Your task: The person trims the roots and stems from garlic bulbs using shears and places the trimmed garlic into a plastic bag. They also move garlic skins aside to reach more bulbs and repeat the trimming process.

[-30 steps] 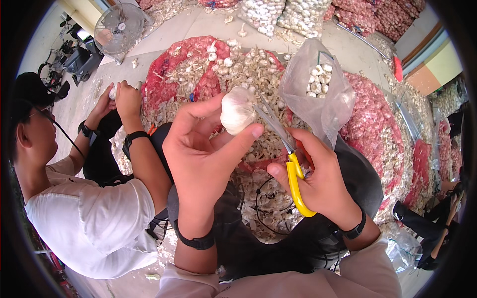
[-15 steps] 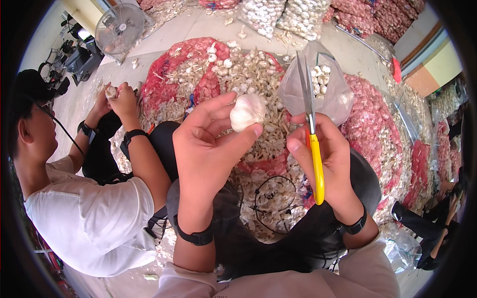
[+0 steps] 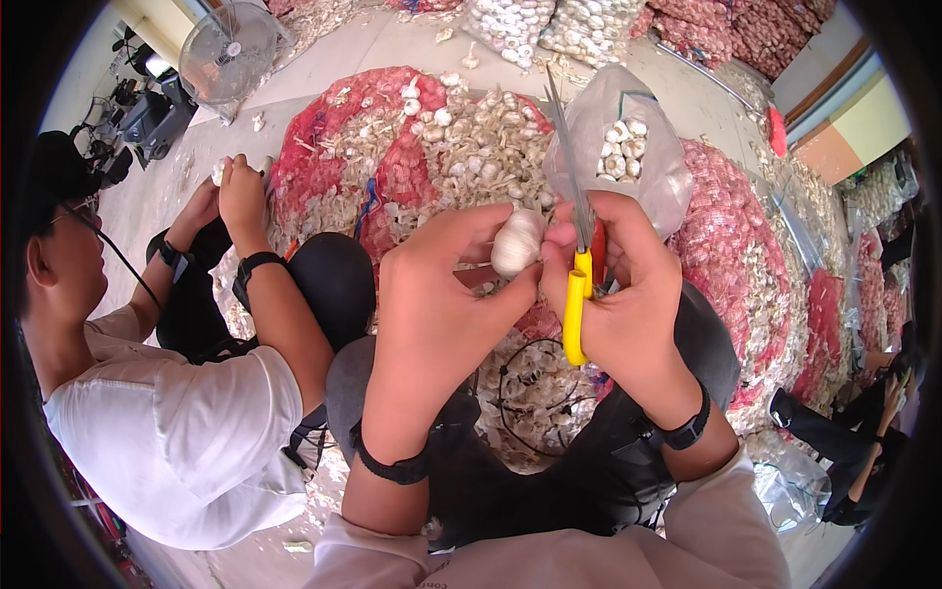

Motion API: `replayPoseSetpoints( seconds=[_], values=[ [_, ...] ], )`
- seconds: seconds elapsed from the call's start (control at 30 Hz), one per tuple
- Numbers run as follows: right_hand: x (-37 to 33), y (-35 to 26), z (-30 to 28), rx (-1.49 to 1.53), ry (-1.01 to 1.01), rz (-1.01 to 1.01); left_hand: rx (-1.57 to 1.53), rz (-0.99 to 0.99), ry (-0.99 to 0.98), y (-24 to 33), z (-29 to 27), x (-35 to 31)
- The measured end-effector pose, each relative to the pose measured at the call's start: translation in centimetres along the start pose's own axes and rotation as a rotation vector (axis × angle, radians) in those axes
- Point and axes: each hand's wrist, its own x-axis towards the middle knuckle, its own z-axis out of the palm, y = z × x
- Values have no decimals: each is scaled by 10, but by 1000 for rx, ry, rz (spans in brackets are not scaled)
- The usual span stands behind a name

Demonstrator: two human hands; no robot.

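Note:
A whitish garlic bulb (image 3: 518, 242) is pinched between the thumb and fingers of my left hand (image 3: 432, 294). My right hand (image 3: 633, 294) grips a pair of scissors (image 3: 574, 324) with yellow and red handles, its long metal blades pointing up and away from me. My right thumb and fingertips are close against the bulb's right side; whether they touch it I cannot tell. Beneath both hands spreads a heap of garlic bulbs and dry skins (image 3: 481, 147) on red mesh sacking (image 3: 304, 167). Just beyond my right hand stands a clear plastic bag (image 3: 667, 187) with cleaned white bulbs (image 3: 623, 152) in it.
To my left a seated person (image 3: 177, 432) in a white shirt holds a small garlic bulb. A full red mesh sack (image 3: 731, 265) lies at the right. Farther off are a fan (image 3: 231, 49) and bagged garlic (image 3: 589, 27). Another person's legs (image 3: 824, 417) show at the far right.
My hands have come together, the bulb moving right and down and the scissors swinging left. The scissor handles now sit lower in view relative to the bulb. The person at left has lifted their hands slightly.

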Motion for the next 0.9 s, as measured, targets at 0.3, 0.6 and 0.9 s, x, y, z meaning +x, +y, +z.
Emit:
replayPoseSetpoints(
  seconds=[0.3,0.6,0.9],
  values=[
    [7,-10,3,-92,-123,-10,38,-9,-8,-1,-11,-3],
    [10,6,5,69,-77,0,-46,-38,-95,-1,-16,-3],
    [14,2,-2,186,-15,156,-394,-91,-74,-2,-20,-1]
  ],
)
